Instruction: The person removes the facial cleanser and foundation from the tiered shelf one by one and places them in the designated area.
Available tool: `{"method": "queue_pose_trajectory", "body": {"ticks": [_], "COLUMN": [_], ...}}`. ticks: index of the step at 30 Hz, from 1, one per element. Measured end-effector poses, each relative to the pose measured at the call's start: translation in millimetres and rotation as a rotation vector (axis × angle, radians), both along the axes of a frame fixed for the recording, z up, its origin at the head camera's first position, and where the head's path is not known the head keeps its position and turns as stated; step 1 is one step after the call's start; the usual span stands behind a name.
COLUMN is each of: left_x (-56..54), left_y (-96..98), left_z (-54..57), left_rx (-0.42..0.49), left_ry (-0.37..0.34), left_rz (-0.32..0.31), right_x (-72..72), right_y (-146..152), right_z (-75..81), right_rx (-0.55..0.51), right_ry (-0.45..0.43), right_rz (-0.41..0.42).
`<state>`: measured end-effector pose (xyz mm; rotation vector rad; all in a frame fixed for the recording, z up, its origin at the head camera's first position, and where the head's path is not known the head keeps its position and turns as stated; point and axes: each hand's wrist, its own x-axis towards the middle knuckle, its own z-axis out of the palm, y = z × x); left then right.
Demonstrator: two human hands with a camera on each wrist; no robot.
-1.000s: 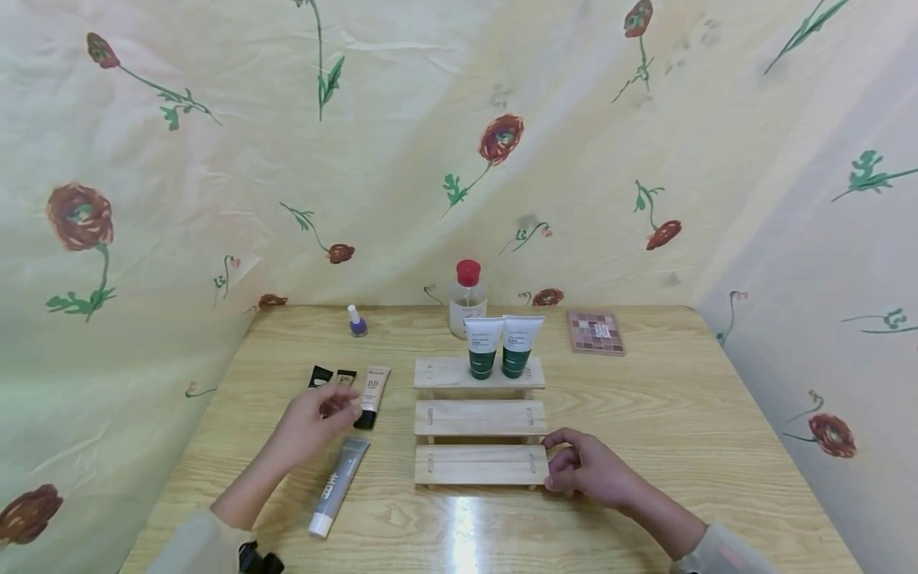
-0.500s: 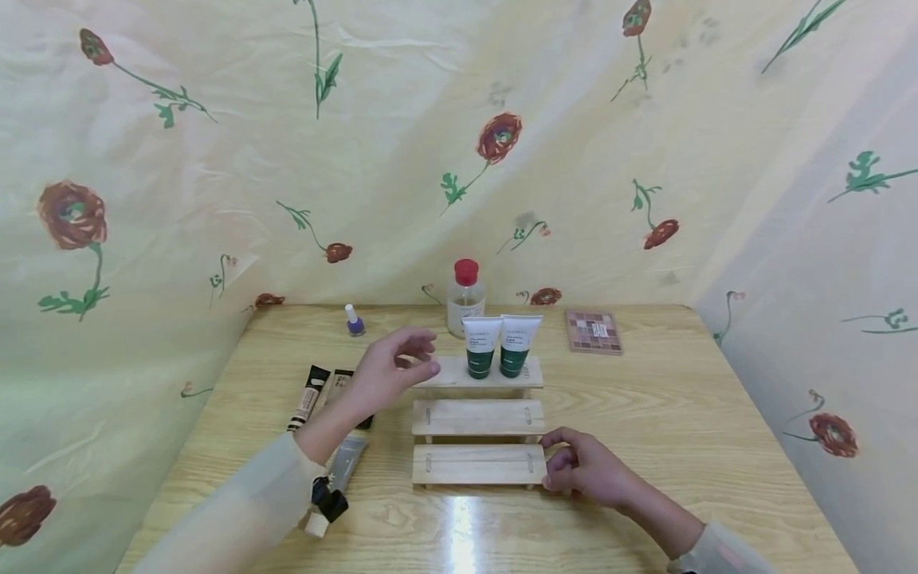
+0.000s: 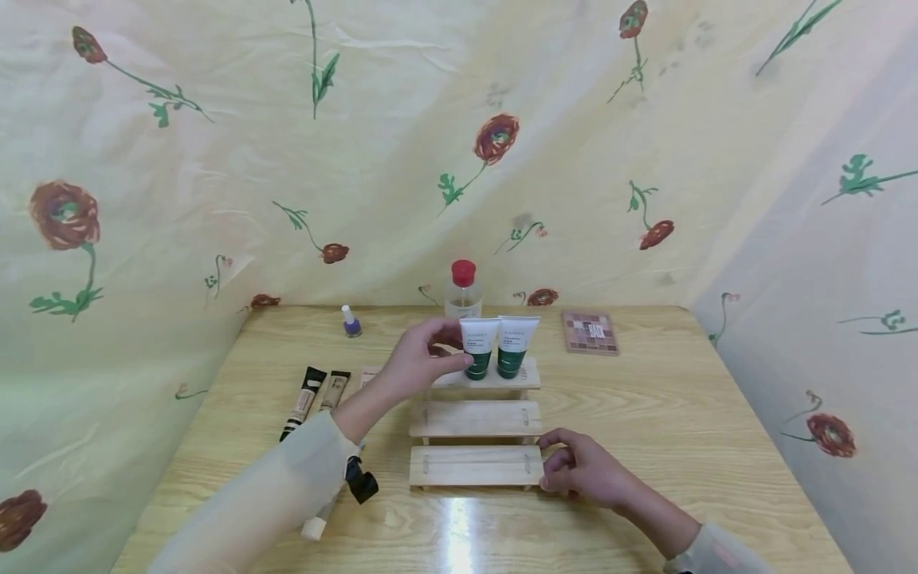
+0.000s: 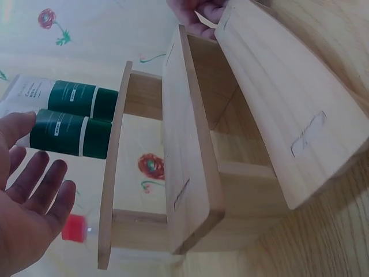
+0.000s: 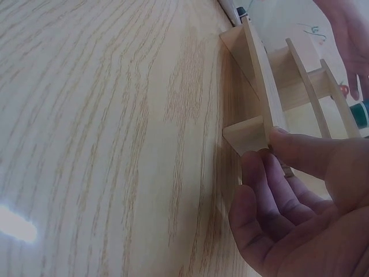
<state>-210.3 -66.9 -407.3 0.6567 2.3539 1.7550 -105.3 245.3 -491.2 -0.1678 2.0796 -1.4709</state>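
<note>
A three-tier wooden rack [image 3: 476, 465] stands on the table. Two white-and-green squeeze tubes stand upright on its top step: the left tube [image 3: 479, 335] and the right tube [image 3: 517, 335]. My left hand [image 3: 421, 355] is at the left tube, thumb in front of it and fingers behind. In the left wrist view the thumb [image 4: 23, 124] overlaps the tube, while the other fingers [image 4: 55, 184] spread apart from it. My right hand [image 3: 584, 472] grips the right end of the bottom step; in the right wrist view its thumb [image 5: 300, 151] lies on the board's edge.
Behind the rack stands a clear bottle with a red cap [image 3: 463, 275]. An eyeshadow palette [image 3: 590, 332] lies back right, a purple nail polish bottle [image 3: 351, 323] stands back left. Left of the rack lie a black-ended tube [image 3: 304, 402], a beige tube [image 3: 334, 391] and a partly hidden grey tube [image 3: 315, 522].
My left hand has moved right and up from the tubes lying on the left to the left standing tube. The right hand has stayed on the rack.
</note>
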Motion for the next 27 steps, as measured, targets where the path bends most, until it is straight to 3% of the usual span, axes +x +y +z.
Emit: {"method": "queue_pose_trajectory", "body": {"ticks": [20, 27], "left_x": [3.8, 9.1], "left_y": [7.1, -0.7], "left_z": [0.1, 7.9], "left_rx": [-0.031, -0.032], "left_ry": [0.016, 0.013], "left_rz": [0.043, 0.076], "right_x": [3.6, 3.7], "right_y": [-1.5, -1.2], "right_z": [1.5, 3.0], "right_rx": [0.005, 0.002], "right_ry": [0.003, 0.01], "right_rz": [-0.009, -0.004]}}
